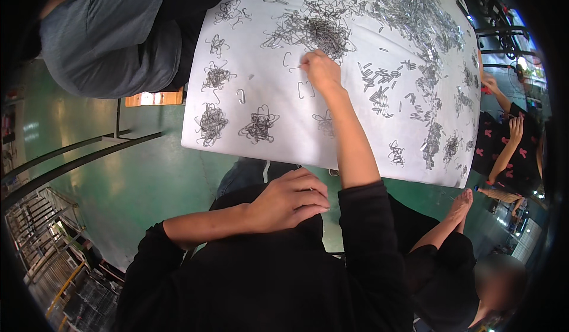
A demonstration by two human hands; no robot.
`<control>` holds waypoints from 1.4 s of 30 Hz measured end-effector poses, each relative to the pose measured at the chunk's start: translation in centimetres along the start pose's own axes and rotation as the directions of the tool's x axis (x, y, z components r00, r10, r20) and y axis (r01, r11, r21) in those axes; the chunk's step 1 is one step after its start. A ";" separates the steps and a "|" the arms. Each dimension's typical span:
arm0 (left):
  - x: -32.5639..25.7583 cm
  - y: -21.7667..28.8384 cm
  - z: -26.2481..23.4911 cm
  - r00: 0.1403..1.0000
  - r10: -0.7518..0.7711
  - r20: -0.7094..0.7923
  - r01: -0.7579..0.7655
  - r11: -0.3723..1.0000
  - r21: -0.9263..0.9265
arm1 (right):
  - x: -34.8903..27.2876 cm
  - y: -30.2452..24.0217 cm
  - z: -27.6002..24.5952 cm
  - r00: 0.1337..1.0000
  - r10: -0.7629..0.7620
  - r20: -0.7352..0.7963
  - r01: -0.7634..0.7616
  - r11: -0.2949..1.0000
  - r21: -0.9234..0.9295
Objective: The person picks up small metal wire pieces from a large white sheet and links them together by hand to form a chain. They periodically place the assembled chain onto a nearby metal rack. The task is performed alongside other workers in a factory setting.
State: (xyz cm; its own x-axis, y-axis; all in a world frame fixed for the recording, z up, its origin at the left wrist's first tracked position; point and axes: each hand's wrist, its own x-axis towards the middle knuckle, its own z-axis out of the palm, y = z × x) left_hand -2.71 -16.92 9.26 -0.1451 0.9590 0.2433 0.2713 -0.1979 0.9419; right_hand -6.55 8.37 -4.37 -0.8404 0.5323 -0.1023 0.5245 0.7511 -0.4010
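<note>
My right hand [323, 71] reaches over the white-covered table, its thumb and fingers pinched on a thin bent wire piece [294, 68]. Just beyond it lies a dense tangled heap of bent wire pieces [325, 34]. Close to the hand, a few single wire pieces [306, 90] rest apart on the white sheet. My left hand [290, 200] is held before my body, off the table's near edge, with its fingers curled together. Whatever it may hold is too small to make out.
Smaller wire clusters [258, 126] dot the white sheet [284, 145]. Shiny metal clips [379, 83] spread over its right side. One person in a grey sleeve [109, 36] works at the left; others sit to the right. Black metal bars [83, 154] stand at the left.
</note>
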 end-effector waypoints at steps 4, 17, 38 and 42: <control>-0.2 0.1 -0.2 1.000 -0.013 0.020 0.014 1.000 -0.007 | 0.5 -0.7 1.0 0.993 -0.108 0.042 0.114 0.973 -0.199; 1.1 0.0 -0.3 0.977 0.077 0.199 -0.071 0.997 -0.036 | -24.8 -5.5 -9.8 0.773 0.625 -0.105 -0.037 0.210 0.977; 3.3 1.6 2.1 0.961 0.096 0.258 -0.090 0.995 -0.036 | -31.0 -13.0 -6.7 0.286 0.682 -0.673 0.228 0.633 0.739; 4.9 -1.1 2.6 0.953 0.154 0.259 -0.129 0.985 -0.113 | -31.2 -12.4 -6.7 0.238 0.638 -0.732 0.232 0.695 0.681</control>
State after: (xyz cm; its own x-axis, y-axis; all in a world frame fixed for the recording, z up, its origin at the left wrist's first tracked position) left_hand -1.20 -11.46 8.85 0.1498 0.9364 0.3175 0.1789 -0.3415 0.9227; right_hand 14.11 -14.88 9.91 0.2351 0.8919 0.3864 0.0763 0.3794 -0.9221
